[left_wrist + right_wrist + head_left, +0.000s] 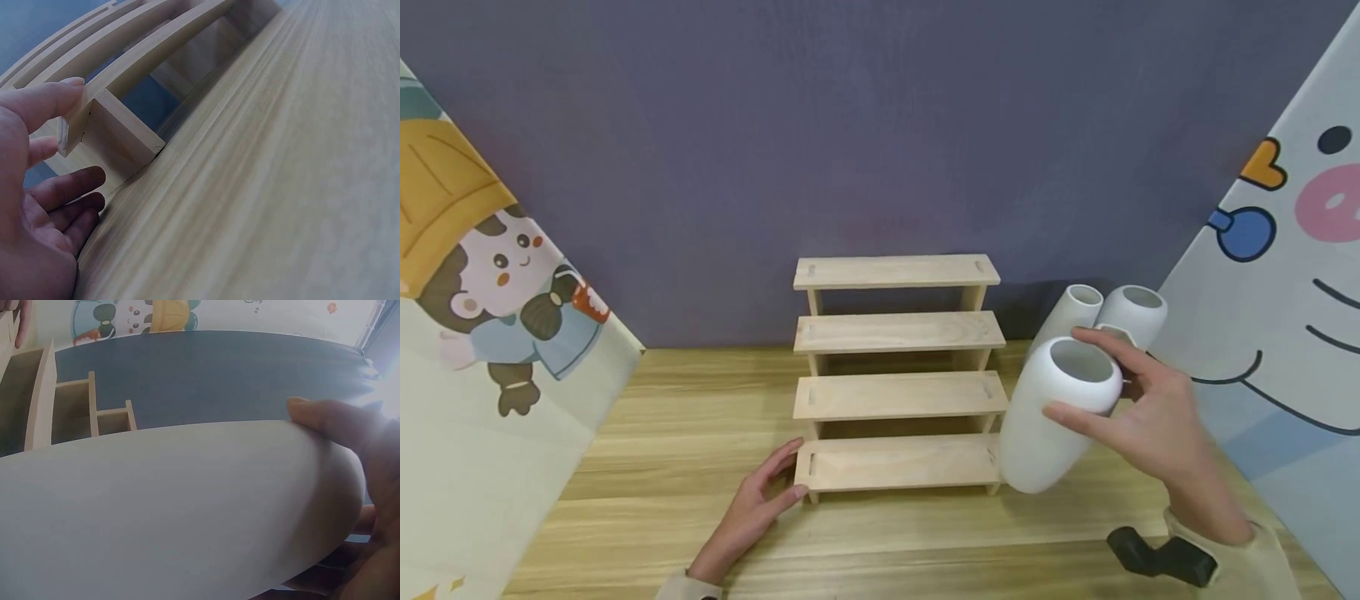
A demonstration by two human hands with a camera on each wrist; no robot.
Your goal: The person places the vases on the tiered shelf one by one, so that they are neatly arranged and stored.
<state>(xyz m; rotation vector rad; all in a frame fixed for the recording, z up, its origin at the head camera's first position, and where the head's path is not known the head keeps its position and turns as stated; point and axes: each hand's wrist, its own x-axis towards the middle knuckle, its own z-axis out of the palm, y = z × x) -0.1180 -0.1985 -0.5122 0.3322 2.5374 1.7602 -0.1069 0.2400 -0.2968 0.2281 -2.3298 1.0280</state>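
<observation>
My right hand grips a tall white vase near its mouth, thumb on the near side and fingers round the far side. The vase leans, its base beside the right end of the lowest step; in the right wrist view its smooth body fills the lower part. My left hand holds the left end of the lowest board of a four-tier wooden step stand. In the left wrist view, the thumb lies on the board's edge, one finger passes behind it, and the other fingers curl loosely below.
Two more white vases, a slim one and a wider one, stand behind the held vase near the right panel. A dark wall rises behind the stand. Cartoon panels flank the wood-grain surface.
</observation>
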